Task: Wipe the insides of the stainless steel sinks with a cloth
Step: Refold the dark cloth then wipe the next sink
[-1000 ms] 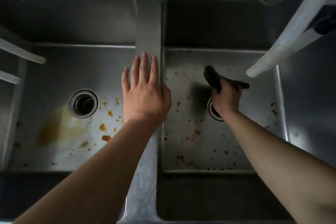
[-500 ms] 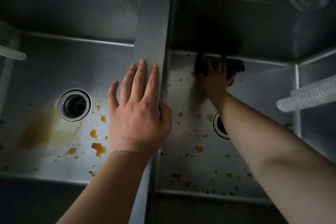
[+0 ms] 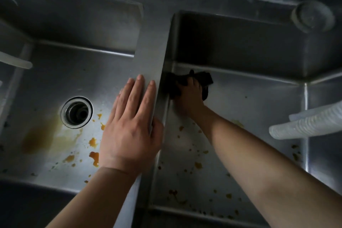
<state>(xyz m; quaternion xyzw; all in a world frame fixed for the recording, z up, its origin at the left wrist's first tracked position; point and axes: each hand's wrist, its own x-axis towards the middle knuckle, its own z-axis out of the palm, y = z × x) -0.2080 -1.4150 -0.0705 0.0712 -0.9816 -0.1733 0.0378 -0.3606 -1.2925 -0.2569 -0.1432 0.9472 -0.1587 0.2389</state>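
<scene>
Pressing a dark cloth [image 3: 200, 79] under the curled fingers [image 3: 192, 84] of the right hand [image 3: 188, 96] into the right sink's [image 3: 259, 98] far-left floor corner; bracing the flat, straight-fingered left hand [image 3: 129, 126] on the divider [image 3: 149, 57]. Wiping the right basin; probably next, sweeping toward the orange spatter [image 3: 198, 164].

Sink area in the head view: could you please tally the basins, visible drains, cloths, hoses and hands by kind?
Sink basins: 2, left basin and right basin
Visible drains: 1
Cloths: 1
Hoses: 2
Hands: 2, left hand, right hand
Total: 8
</scene>
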